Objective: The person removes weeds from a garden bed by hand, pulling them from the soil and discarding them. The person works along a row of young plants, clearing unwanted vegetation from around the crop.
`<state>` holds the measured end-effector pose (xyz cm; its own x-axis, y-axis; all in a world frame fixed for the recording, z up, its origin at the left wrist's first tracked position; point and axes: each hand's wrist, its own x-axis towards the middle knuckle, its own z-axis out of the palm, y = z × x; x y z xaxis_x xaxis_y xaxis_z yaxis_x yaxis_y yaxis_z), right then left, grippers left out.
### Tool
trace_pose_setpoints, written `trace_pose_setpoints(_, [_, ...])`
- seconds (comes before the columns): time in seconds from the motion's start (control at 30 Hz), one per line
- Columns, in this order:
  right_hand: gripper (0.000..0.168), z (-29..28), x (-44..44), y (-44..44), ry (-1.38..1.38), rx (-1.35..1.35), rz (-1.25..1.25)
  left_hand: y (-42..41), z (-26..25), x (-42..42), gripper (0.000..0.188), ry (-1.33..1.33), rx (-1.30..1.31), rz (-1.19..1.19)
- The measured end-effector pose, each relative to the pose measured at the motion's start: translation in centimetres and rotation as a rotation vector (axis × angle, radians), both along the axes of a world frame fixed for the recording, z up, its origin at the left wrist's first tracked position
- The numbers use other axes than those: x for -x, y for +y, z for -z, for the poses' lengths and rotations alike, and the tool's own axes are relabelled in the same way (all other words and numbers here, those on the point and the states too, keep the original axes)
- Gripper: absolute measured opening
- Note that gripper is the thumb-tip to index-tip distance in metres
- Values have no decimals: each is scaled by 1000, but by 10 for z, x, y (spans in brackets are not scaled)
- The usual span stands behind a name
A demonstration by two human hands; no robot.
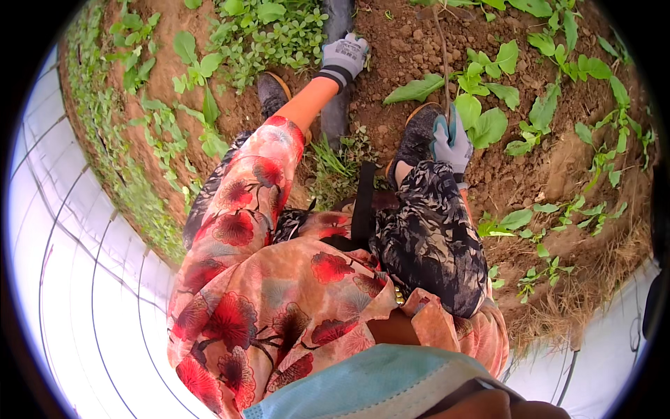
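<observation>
My left hand point(345, 56), in a grey work glove with a black cuff, reaches down at the edge of a dark irrigation hose point(335, 116). Its fingers curl toward the brown soil, and bits of green show at their tips; whether they pinch anything is hidden. Low by my right shoe point(417, 133), my gloved right hand point(453, 142) is closed around a thin brown rod point(444, 57). The rod runs forward over the soil to the top of the view, where its far end is hard to make out. Broad-leaved green plants point(484, 123) grow just right of this hand.
Low, dense weeds point(256, 44) spread left of the hose. More grass and weeds point(340, 170) grow between my feet. Leafy seedlings point(542, 115) stand in the soil at right. White plastic sheeting point(78, 251) with dark ribs curves along the left, and dry straw point(570, 298) borders the lower right.
</observation>
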<state>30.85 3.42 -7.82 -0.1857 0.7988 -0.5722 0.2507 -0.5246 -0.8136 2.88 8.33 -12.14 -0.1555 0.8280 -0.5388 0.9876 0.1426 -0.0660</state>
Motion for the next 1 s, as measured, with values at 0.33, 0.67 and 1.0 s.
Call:
trace_pose_setpoints(0.33, [45,-13,8,4,-75,-89,-1,81,0,-1,21,-143,-316,150])
trace_pose_setpoints(0.67, [46,-9,4,3,-113,-112,0,36,-4,1,35,-181,-55,-90])
trace_pose_setpoints(1.0, [43,-13,8,10,-224,-94,-70,72,0,-10,29,86,11,263])
